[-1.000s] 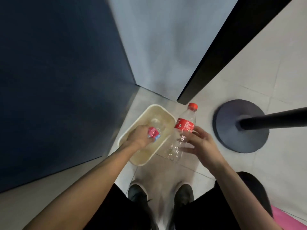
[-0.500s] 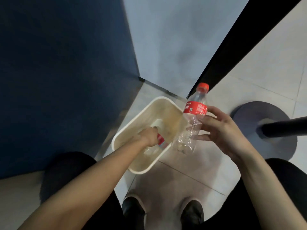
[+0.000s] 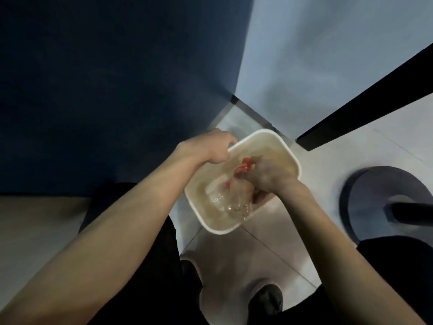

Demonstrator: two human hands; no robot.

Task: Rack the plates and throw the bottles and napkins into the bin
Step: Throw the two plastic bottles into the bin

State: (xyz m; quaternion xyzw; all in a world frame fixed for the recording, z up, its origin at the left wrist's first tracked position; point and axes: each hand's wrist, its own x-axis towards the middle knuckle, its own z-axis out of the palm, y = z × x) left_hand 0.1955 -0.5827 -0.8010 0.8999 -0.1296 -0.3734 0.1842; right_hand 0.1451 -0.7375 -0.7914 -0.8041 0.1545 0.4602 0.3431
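Two bottles are showing at the bin point(image 3: 289, 152): I am lowering the red-capped bottle point(image 3: 243, 168) into it with my right hand point(image 3: 267, 175), fingers closed around its upper body, cap pointing toward the far wall. Another clear bottle point(image 3: 216, 191) is lying on the bin floor, just beside and partly under the one I am holding. My left hand point(image 3: 210, 148) is resting curled at the bin's left rim; I cannot tell whether it is gripping the rim. I am judging bottle disposal nearly complete. Plates and napkins are not in view, so I am treating them as outstanding.
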